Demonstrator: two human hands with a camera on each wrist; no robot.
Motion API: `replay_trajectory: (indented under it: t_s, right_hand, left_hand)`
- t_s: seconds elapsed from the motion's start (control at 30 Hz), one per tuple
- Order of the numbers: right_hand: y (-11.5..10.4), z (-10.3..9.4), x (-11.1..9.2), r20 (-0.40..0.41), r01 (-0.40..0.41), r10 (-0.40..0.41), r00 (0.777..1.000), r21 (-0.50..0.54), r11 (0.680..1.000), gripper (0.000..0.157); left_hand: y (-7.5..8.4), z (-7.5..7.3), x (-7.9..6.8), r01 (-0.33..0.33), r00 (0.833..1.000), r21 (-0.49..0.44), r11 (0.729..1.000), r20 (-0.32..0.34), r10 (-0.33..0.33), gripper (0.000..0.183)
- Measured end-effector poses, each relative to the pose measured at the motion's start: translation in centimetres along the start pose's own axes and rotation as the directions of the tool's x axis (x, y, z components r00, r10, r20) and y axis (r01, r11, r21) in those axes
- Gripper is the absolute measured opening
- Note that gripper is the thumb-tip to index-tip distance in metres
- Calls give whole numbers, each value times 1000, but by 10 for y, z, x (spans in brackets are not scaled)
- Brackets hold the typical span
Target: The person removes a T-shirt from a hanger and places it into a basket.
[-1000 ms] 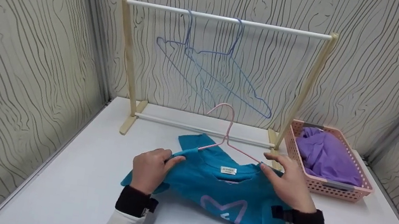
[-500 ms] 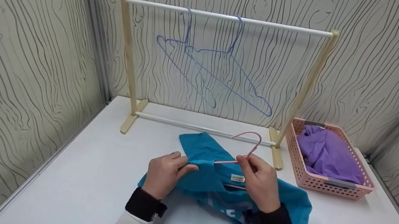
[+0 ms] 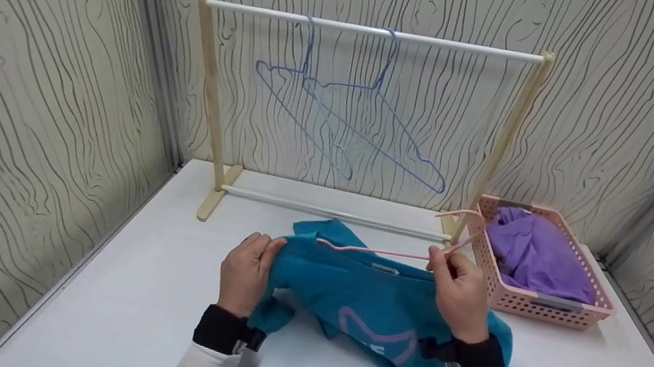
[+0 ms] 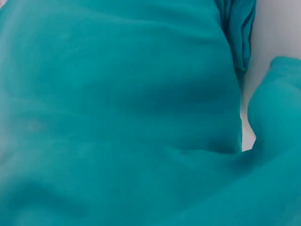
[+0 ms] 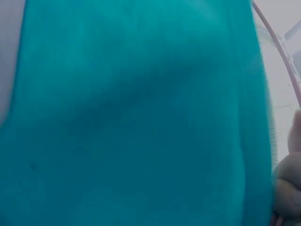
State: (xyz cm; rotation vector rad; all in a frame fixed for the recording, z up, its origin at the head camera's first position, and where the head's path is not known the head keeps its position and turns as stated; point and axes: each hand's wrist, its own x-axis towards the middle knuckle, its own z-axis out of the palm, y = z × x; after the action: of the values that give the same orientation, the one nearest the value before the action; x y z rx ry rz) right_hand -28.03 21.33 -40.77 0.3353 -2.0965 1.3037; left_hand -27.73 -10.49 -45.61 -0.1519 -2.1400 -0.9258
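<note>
A teal T-shirt [image 3: 345, 282] with a lilac star outline is stretched between both hands above the white table. My left hand [image 3: 244, 274] grips its shoulder on the left, thumb over the cloth. Between the thumb and fingers of my right hand [image 3: 461, 295] is the pink wire hanger [image 3: 378, 252], pinched near the base of its hook. The hanger's left arm lies along the neckline, and its hook tilts up to the right. Cloth hides the rest of it. Teal fabric [image 4: 122, 94] fills most of the left wrist view; in the right wrist view, fingertips [image 5: 287, 188] show beside the cloth.
A wooden rack with a white top bar [image 3: 349, 25] stands at the back, two blue wire hangers [image 3: 371, 138] on it. At right, a pink perforated basket [image 3: 546, 310] holds purple cloth [image 3: 538, 255]. Patterned walls [image 3: 29, 71] enclose the table [image 3: 111, 307].
My right hand went from the shirt's right shoulder to the hanger, then moved right with it. The hook now leans right. My left hand shifted right, then back left, still holding the shoulder.
</note>
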Motion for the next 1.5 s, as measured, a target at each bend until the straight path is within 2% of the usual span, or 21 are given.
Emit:
replay_trajectory:
  t_s: [0.13, 0.23, 0.3, 0.37, 0.43, 0.57, 0.63, 0.67, 0.7, 0.73, 0.77, 0.87, 0.9, 0.93, 0.97, 1.0, 1.07, 1.13, 1.37, 1.43, 1.5]
  right_hand:
    - [7, -8, 4, -67, 53, -51, 996, 34, 998, 23]
    - [8, -13, 6, -47, 3, 9, 999, 245, 970, 26]
    - [8, -15, 6, -23, -65, 85, 996, 460, 886, 30]
    - [8, -18, 8, -9, -120, 164, 986, 644, 755, 33]
    - [7, -19, 8, 0, -144, 215, 977, 738, 659, 34]
    - [7, -20, 10, 13, -159, 233, 972, 769, 619, 35]
    - [8, -22, 11, 25, -140, 205, 978, 811, 568, 35]
    - [9, -24, 11, 37, -127, 180, 983, 845, 519, 36]
    - [10, -26, 12, 54, -118, 153, 987, 887, 447, 36]
    - [11, -30, 13, 73, -113, 127, 989, 932, 343, 37]
    - [13, -35, 14, 95, -115, 106, 990, 972, 206, 40]
    - [20, -54, 15, 157, -124, 108, 982, 956, -264, 46]
    - [22, -61, 15, 166, -102, 133, 977, 915, -390, 47]
    - [24, -67, 16, 172, -73, 160, 972, 869, -490, 48]
    - [25, -73, 15, 176, -42, 188, 966, 829, -558, 49]
    - [26, -79, 15, 178, -17, 217, 960, 808, -589, 49]
    - [27, -86, 15, 173, 15, 251, 952, 794, -608, 49]
    - [26, -87, 16, 163, 28, 264, 951, 801, -597, 49]
    - [16, -76, 14, 159, -24, 245, 956, 879, -476, 43]
    - [12, -73, 13, 145, -38, 232, 962, 910, -412, 44]
    - [7, -70, 12, 100, -25, 249, 963, 957, -288, 43]
  left_hand:
    - [1, -3, 2, 45, 999, -2, 999, -1, -45, 41]
    - [0, -3, 3, 98, 995, -8, 995, 8, -98, 42]
    - [-2, -2, 3, 132, 991, -10, 991, 17, -132, 43]
    - [-3, -1, 3, 156, 987, -22, 988, 41, -155, 44]
    - [-4, 0, 3, 174, 983, -41, 984, 72, -171, 45]
    - [-4, 1, 2, 211, 970, -76, 975, 141, -199, 48]
    - [-3, 1, 2, 231, 962, -79, 970, 165, -216, 48]
    - [-3, 1, 2, 240, 959, -78, 968, 176, -223, 48]
    - [-3, 1, 3, 246, 956, -76, 966, 187, -228, 48]
    - [-3, 0, 3, 251, 953, -76, 965, 194, -232, 48]
    - [-4, 0, 3, 253, 952, -72, 965, 198, -235, 48]
    - [-6, 0, 4, 263, 950, -64, 963, 190, -247, 49]
    - [-7, 0, 4, 266, 950, -63, 962, 187, -250, 49]
    - [-8, 0, 4, 269, 949, -63, 961, 185, -254, 49]
    - [-8, 0, 4, 273, 948, -62, 960, 185, -258, 49]
    - [-9, 0, 4, 275, 948, -63, 959, 186, -260, 49]
    - [-9, -1, 4, 277, 946, -67, 959, 193, -260, 49]
    - [-8, 0, 3, 276, 946, -66, 959, 196, -259, 49]
    - [-4, 1, 2, 236, 957, -74, 969, 188, -219, 48]
    - [-2, 2, 1, 228, 958, -88, 970, 195, -208, 48]
    - [-2, 3, 0, 206, 964, -107, 973, 191, -183, 45]
